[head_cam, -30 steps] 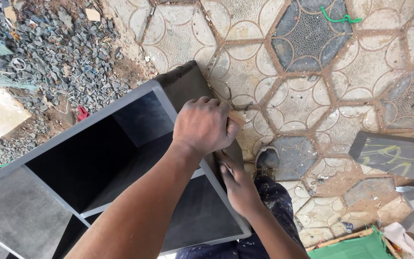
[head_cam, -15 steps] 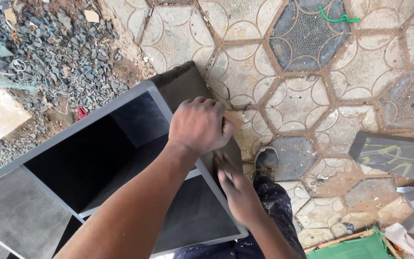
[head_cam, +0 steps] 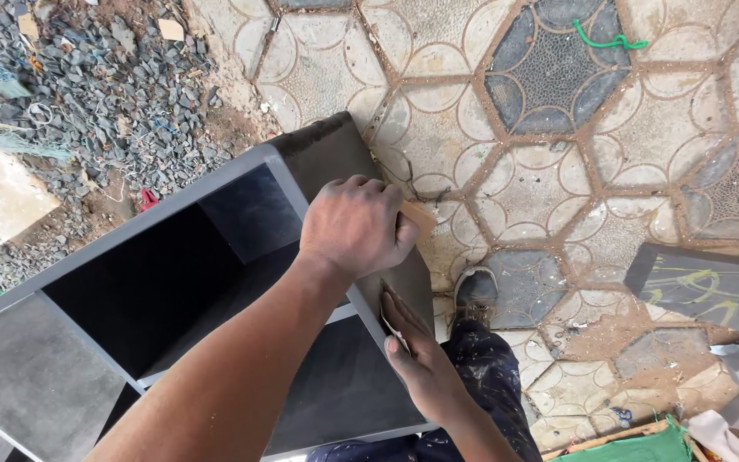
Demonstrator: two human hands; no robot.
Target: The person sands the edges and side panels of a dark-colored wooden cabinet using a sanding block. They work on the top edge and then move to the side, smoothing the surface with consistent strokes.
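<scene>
A dark grey shelf cabinet [head_cam: 130,299] lies on its side on the ground, its open compartments facing up. My left hand [head_cam: 357,227] is closed on a small tan piece of sandpaper [head_cam: 421,218] and presses it against the cabinet's end panel [head_cam: 327,154]. Lower on the same panel, my right hand [head_cam: 416,351] lies flat with the fingers stretched out along the edge. My forearm hides part of the inner shelf.
My shoe [head_cam: 476,295] and paint-spattered trouser leg stand on hexagonal paving [head_cam: 506,154] beside the cabinet. Loose gravel [head_cam: 87,103] lies at the left. Grey painted boards [head_cam: 703,287] lie at the right, a green cord [head_cam: 609,38] at the top and green fabric [head_cam: 635,445] at the bottom right.
My left hand has shifted only slightly on the end panel with the sandpaper. My right hand has slid a little lower along the panel.
</scene>
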